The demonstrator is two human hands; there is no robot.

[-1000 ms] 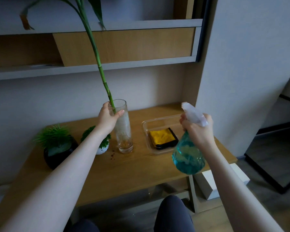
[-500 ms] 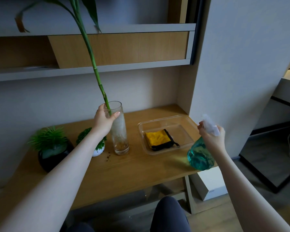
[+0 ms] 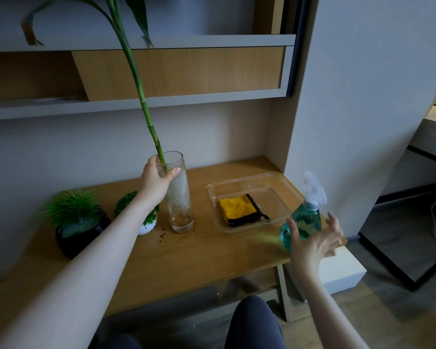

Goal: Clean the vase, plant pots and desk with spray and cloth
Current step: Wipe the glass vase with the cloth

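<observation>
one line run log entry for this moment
left hand: grips vase rim | right hand: open beside spray bottle on desk | cloth: in tray

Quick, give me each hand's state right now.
Left hand: grips the glass vase near its rim.
Right hand: open, fingers spread beside the spray bottle.

One vase (image 3: 178, 195), two plant pots (image 3: 78, 235) (image 3: 147, 224), one spray bottle (image 3: 303, 222), seemingly one cloth (image 3: 238, 206).

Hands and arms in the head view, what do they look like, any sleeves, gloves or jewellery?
Both forearms are bare up to the frame edge, with no sleeves in view. The left hand and right hand wear no gloves; no rings, watch or bracelets show. The fingers have short, unpainted-looking nails. Dark trousers cover the knees below.
</observation>
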